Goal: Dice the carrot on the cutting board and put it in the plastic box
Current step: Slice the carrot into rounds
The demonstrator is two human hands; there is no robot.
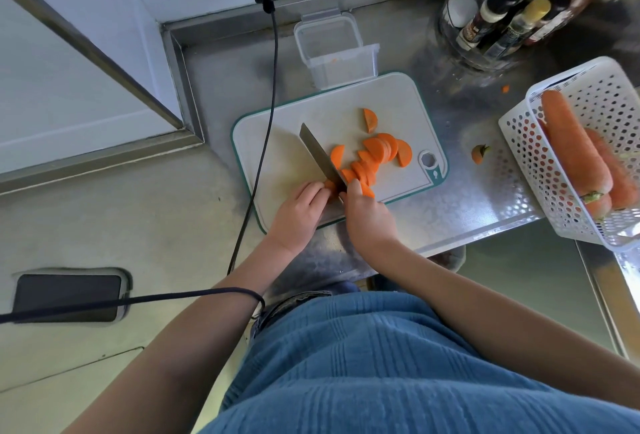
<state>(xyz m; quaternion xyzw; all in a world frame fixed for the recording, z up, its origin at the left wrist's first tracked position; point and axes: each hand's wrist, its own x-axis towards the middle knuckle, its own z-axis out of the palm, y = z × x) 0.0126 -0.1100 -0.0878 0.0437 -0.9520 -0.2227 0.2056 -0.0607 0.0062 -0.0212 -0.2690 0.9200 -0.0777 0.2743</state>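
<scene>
Carrot slices lay fanned across the middle of your cutting board, most of them half-rounds, with one half-round apart toward the board's far edge. Your right hand was curled round the handle of the knife, whose blade ran slantwise over the board with its edge down at the near end of the slices. Your left hand rested at the board's near edge, fingers bent and touching a small carrot piece just beside the blade. The plastic box stood open at the board's far edge, touching it, with only a tiny orange scrap inside. Near the table's right edge a white basket held whole carrots, and a cut carrot top lay between basket and board.
</scene>
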